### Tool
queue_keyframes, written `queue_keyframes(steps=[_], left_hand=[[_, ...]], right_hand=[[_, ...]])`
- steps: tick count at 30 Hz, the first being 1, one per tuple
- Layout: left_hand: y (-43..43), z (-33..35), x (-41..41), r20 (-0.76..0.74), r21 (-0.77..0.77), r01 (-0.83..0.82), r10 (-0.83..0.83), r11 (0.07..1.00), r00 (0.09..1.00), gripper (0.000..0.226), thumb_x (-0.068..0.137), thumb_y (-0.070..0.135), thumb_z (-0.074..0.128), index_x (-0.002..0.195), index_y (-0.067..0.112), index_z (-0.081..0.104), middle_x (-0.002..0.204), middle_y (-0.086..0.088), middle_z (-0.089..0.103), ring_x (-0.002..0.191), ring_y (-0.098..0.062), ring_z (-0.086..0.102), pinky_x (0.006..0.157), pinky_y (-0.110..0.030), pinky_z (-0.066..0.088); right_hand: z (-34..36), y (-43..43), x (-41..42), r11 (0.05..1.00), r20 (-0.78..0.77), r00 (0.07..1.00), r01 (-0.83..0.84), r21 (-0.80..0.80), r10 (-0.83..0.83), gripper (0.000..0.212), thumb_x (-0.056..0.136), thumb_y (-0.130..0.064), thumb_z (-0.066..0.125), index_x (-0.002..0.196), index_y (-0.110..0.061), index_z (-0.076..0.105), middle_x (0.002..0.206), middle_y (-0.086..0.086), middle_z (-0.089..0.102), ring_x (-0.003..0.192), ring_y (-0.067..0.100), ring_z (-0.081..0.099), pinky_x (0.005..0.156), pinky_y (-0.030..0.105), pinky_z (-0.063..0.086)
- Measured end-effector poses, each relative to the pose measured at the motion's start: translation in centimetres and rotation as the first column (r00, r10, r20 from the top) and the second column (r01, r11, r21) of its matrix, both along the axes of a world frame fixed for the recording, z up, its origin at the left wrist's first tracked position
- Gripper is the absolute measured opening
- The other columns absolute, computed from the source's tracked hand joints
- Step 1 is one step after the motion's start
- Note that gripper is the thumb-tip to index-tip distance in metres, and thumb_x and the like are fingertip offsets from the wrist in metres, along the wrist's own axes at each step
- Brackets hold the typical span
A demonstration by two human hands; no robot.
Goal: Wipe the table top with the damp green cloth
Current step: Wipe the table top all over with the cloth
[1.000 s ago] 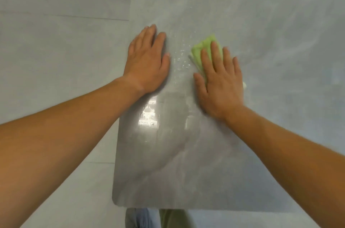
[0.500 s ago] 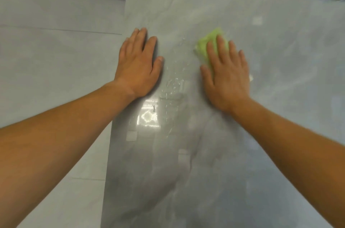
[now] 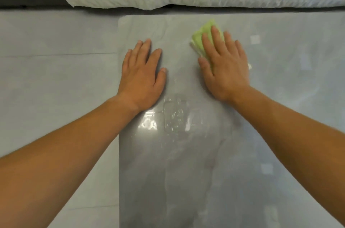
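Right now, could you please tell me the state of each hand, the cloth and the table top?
left hand, flat on the table top, fingers straight
right hand, flat, fingers straight, pressing the green cloth
green cloth, folded, partly under the right hand, on the table
table top, wet, with droplets and streaks between the wrists

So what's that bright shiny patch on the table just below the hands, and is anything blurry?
Head view: the bright patch is glare, light reflecting off the wet table. Also in the head view, the green cloth under the right hand looks a little soft, probably motion blur, while the left hand, flat on the table, is sharper.
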State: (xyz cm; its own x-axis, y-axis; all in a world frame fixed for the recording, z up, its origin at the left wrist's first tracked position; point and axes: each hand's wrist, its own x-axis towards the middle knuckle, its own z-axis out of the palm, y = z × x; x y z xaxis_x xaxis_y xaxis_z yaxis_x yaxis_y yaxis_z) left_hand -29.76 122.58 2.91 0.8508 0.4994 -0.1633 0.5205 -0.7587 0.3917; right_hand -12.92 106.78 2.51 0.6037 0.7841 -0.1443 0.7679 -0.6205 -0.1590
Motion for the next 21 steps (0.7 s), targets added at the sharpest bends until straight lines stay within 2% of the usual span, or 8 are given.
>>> queue_keyframes(steps=[2,3,8,9,13,15,19,21], left_hand=[[0.3,0.0,-0.4,0.010,-0.001,0.011,-0.011,1.000,1.000,0.058,0.099,0.042,0.030,0.150,0.015,0.035,0.166,-0.012,0.014,0.154,-0.026,0.004,0.124,-0.042,-0.002],[0.3,-0.2,-0.6,0.010,0.018,0.014,-0.014,1.000,1.000,0.057,0.100,0.042,0.030,0.150,0.015,0.035,0.166,-0.012,0.014,0.154,-0.026,0.004,0.124,-0.042,-0.001],[0.2,-0.6,-1.3,0.022,0.083,-0.021,0.020,0.996,1.000,0.056,0.101,0.040,0.029,0.150,0.014,0.036,0.165,-0.015,0.016,0.154,-0.028,0.007,0.124,-0.047,0.001],[0.2,-0.6,-1.5,0.016,0.087,-0.034,0.033,0.996,0.999,0.058,0.101,0.040,0.028,0.152,0.013,0.034,0.165,-0.015,0.015,0.154,-0.028,0.006,0.124,-0.047,0.001],[0.0,-0.7,-2.6,-0.016,0.118,-0.044,0.046,0.992,0.999,0.065,0.100,0.042,0.024,0.156,0.009,0.024,0.166,-0.018,0.010,0.154,-0.029,0.002,0.124,-0.047,0.001],[-0.2,-0.8,-3.1,-0.029,0.113,-0.039,0.043,0.993,0.999,0.067,0.100,0.043,0.024,0.157,0.007,0.021,0.166,-0.018,0.007,0.154,-0.029,-0.001,0.124,-0.047,0.001],[-0.5,-0.8,-3.6,-0.034,0.113,-0.027,0.031,0.993,0.999,0.069,0.100,0.043,0.024,0.157,0.006,0.018,0.166,-0.020,0.004,0.154,-0.030,-0.003,0.124,-0.047,0.000],[-0.6,-0.8,-3.9,-0.027,0.110,-0.024,0.027,0.994,0.999,0.069,0.100,0.043,0.023,0.157,0.005,0.019,0.166,-0.020,0.004,0.154,-0.030,-0.003,0.124,-0.046,0.000]], right_hand=[[0.2,-1.0,-1.0,0.979,-0.015,0.979,-0.203,-0.027,0.203,0.062,0.101,-0.052,0.015,0.158,-0.030,0.014,0.168,-0.002,0.006,0.153,0.030,0.008,0.123,0.049,0.010],[0.2,-0.7,-0.3,0.972,-0.014,0.973,-0.232,-0.034,0.232,0.061,0.101,-0.051,0.015,0.158,-0.031,0.015,0.167,-0.003,0.007,0.153,0.029,0.009,0.123,0.049,0.010],[-0.3,6.8,1.7,0.987,-0.002,0.988,0.157,0.045,-0.157,0.060,0.102,-0.051,0.012,0.158,-0.030,0.011,0.168,-0.003,0.003,0.153,0.029,0.005,0.123,0.049,0.006],[-0.3,8.0,0.9,0.991,0.003,0.992,0.123,0.048,-0.123,0.060,0.102,-0.051,0.011,0.158,-0.029,0.011,0.168,-0.002,0.003,0.153,0.029,0.005,0.123,0.048,0.006],[-0.1,7.5,-0.9,0.942,-0.020,0.942,-0.334,0.018,0.334,0.058,0.103,-0.049,0.014,0.158,-0.031,0.017,0.167,-0.004,0.009,0.153,0.028,0.010,0.123,0.046,0.008],[0.1,6.9,0.1,0.931,-0.037,0.930,-0.365,0.014,0.366,0.056,0.103,-0.046,0.015,0.158,-0.032,0.018,0.167,-0.005,0.011,0.153,0.028,0.011,0.123,0.046,0.007],[0.3,10.0,0.1,0.971,-0.001,0.971,-0.240,-0.007,0.240,0.058,0.103,-0.049,0.012,0.158,-0.031,0.015,0.167,-0.004,0.006,0.153,0.029,0.007,0.123,0.048,0.007],[0.6,13.0,-1.0,0.940,-0.013,0.940,-0.341,-0.004,0.341,0.061,0.101,-0.050,0.010,0.158,-0.031,0.018,0.167,-0.003,0.008,0.153,0.029,0.008,0.123,0.049,0.008]])
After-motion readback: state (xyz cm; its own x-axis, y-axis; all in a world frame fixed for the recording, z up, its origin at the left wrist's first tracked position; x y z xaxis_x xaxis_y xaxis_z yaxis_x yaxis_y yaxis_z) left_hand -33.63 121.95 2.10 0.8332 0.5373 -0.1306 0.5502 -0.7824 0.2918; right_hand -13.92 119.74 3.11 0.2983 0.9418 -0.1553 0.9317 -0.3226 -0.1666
